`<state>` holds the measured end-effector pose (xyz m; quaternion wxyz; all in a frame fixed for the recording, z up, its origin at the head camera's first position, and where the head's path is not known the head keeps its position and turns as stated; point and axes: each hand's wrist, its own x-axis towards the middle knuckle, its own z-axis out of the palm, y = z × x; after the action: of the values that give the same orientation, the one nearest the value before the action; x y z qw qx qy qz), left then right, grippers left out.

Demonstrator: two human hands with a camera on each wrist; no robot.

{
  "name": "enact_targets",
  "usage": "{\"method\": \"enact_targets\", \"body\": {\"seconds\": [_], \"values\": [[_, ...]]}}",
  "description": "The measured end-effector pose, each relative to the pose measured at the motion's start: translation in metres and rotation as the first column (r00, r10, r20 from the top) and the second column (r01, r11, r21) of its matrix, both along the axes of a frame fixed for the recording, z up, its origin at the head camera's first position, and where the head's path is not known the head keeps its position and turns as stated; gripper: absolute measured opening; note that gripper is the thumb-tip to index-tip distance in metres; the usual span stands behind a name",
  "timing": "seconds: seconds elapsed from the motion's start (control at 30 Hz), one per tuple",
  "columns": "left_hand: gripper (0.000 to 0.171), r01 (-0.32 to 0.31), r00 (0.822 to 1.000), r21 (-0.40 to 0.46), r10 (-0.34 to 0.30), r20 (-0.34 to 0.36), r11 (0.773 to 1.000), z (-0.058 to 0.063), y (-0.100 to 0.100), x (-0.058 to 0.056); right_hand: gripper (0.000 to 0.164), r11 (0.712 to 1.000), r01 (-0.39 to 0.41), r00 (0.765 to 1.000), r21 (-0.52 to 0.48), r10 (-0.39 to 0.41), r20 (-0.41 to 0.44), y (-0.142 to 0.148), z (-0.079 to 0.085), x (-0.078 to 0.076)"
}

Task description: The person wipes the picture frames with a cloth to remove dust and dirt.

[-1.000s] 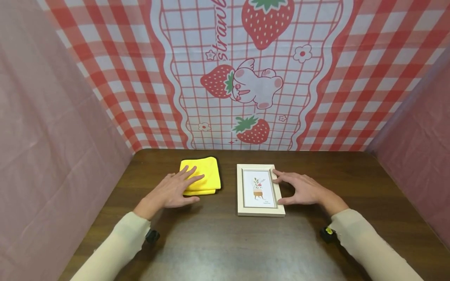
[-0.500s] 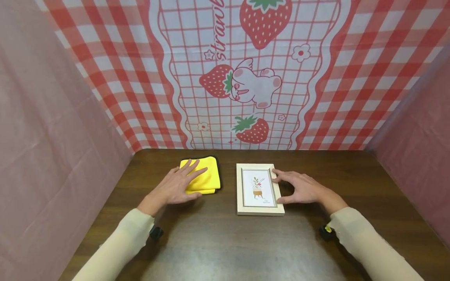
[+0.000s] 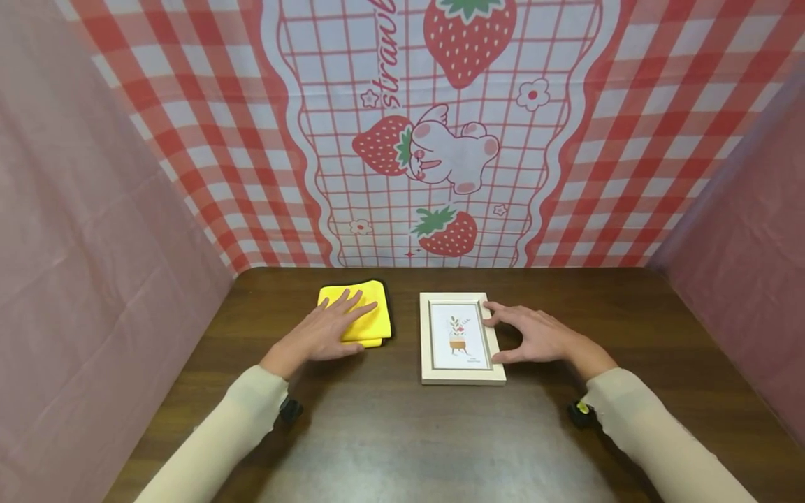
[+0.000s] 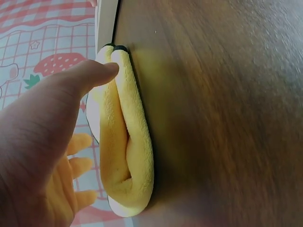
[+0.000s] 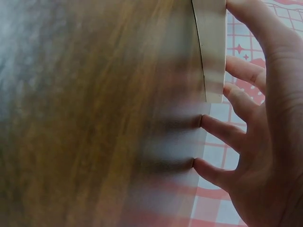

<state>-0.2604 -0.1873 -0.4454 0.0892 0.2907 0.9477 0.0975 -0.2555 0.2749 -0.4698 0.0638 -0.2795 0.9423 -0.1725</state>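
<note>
Cloth [image 3: 376, 325], yellow, folded and edged in a dark trim, lies flat toward the far left of the brown wooden table [image 3: 402, 440]. Over its left and near part reaches the left hand [image 3: 323, 332], palm down, with fingers spread and the thumb set apart at the near side; the left wrist view puts the thumb tip in front of the folded edge, though whether it touches or hovers I cannot tell. To the right of the cloth, across a strip of bare wood, a cream picture frame [image 3: 426, 342] lies face up, its longer sides running near to far. Inside it is a white print [image 3: 459, 344] of a plant in an orange-brown pot on legs. The right hand [image 3: 537, 337] comes in from the right, its thumb and fingers parted widely along the frame's right side, with fingertips at the frame's edge and the thumb nearer the person; nothing is pinched between them. Pale sleeves [image 3: 666, 436] cover both forearms, and a small black device [image 3: 579, 413] sits under each wrist. Beyond the table's far edge hangs a red-and-white checked curtain [image 3: 453, 143] printed with strawberries, while plain pink drapes [image 3: 100, 230] stand at left and right.
</note>
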Motion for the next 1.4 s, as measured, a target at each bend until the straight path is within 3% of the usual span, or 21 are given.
{"method": "enact_targets", "body": {"seconds": [0.13, 0.23, 0.37, 0.47, 0.77, 1.23, 1.4], "values": [[0.088, 0.014, 0.998, 0.035, -0.016, 0.054, 0.999, -0.006, -0.001, -0.008, 0.077, 1.000, -0.007, 1.000, 0.001, 0.007, 0.005, 0.000, -0.001, -0.001], [0.089, 0.056, 0.997, 0.063, -0.058, 0.044, 0.996, -0.034, -0.012, -0.027, 0.077, 1.000, -0.006, 1.000, -0.002, 0.006, 0.010, 0.000, -0.001, -0.001], [0.093, 0.061, 0.996, 0.044, -0.064, 0.063, 0.997, -0.067, -0.021, -0.047, 0.077, 1.000, -0.008, 1.000, -0.007, 0.008, 0.020, 0.000, -0.002, 0.000], [0.095, 0.030, 0.993, 0.025, -0.033, 0.112, 0.999, -0.070, -0.018, -0.049, 0.076, 1.000, -0.009, 1.000, -0.011, 0.009, 0.019, 0.000, -0.003, 0.000], [0.086, 0.023, 0.988, 0.080, -0.036, 0.153, 0.996, -0.067, -0.013, -0.046, 0.074, 1.000, -0.017, 1.000, -0.018, 0.017, 0.010, 0.000, -0.002, 0.001], [0.071, 0.073, 0.997, 0.100, -0.075, 0.025, 0.992, -0.078, -0.019, -0.050, 0.075, 1.000, -0.003, 1.000, -0.011, 0.003, 0.028, -0.001, 0.000, 0.001], [0.067, 0.102, 0.992, 0.093, -0.095, -0.081, 0.990, -0.084, -0.020, -0.054, 0.074, 1.000, -0.006, 1.000, -0.014, 0.007, 0.021, -0.001, 0.000, 0.001]]}}
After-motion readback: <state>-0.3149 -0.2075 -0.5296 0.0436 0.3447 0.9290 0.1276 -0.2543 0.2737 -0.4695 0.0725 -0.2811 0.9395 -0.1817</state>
